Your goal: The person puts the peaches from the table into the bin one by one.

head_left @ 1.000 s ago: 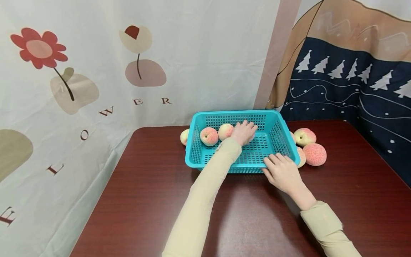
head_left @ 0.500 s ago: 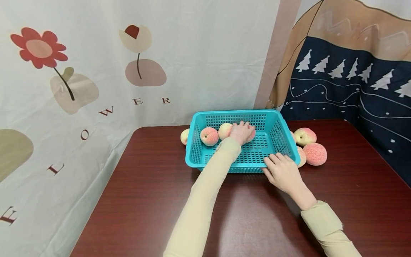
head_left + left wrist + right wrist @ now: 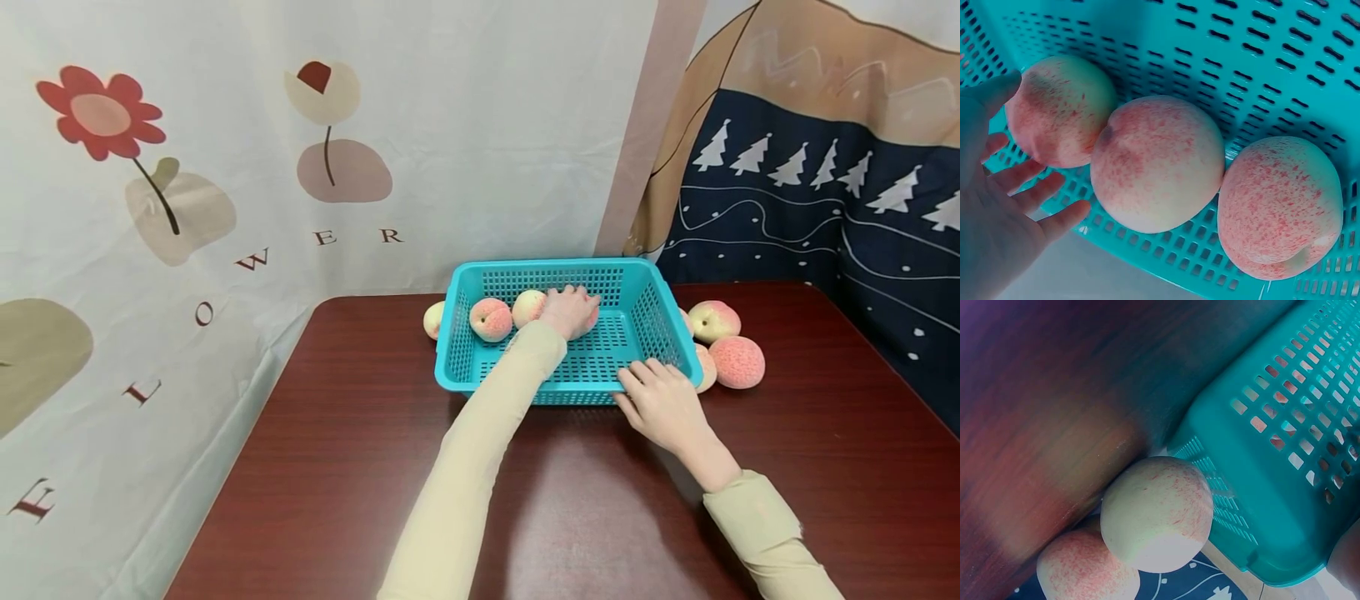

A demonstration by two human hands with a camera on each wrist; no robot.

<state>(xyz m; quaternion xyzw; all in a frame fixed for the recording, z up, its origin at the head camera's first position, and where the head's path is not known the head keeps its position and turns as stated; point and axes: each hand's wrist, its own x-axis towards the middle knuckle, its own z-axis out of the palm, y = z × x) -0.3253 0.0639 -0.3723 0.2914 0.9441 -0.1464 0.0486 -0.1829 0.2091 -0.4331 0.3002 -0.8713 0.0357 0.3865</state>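
Note:
A turquoise plastic basket (image 3: pixel 540 386) with perforated walls stands on the table. Inside it, three pink and cream peaches (image 3: pixel 491 320) lie in a row along the far side. My left hand (image 3: pixel 566 312) reaches in over the rightmost peach (image 3: pixel 1060 112); in the left wrist view its fingers (image 3: pixel 1063 222) are spread, and the thumb touches that peach's edge. The middle peach (image 3: pixel 1157 162) and the left one (image 3: pixel 1280 209) lie beside it. My right hand (image 3: pixel 662 407) grips the basket's near rim at the right corner, fingers over the edge and thumb outside.
Several peaches (image 3: pixel 737 362) lie on the dark red table (image 3: pixel 315 467) just right of the basket. Another peach (image 3: pixel 432 320) shows partly behind its left wall. A printed curtain (image 3: pixel 480 125) hangs close behind the table.
The left hand has settled slightly lower on the rightmost peach, its fingers less raised than before. The right hand and basket hold their place.

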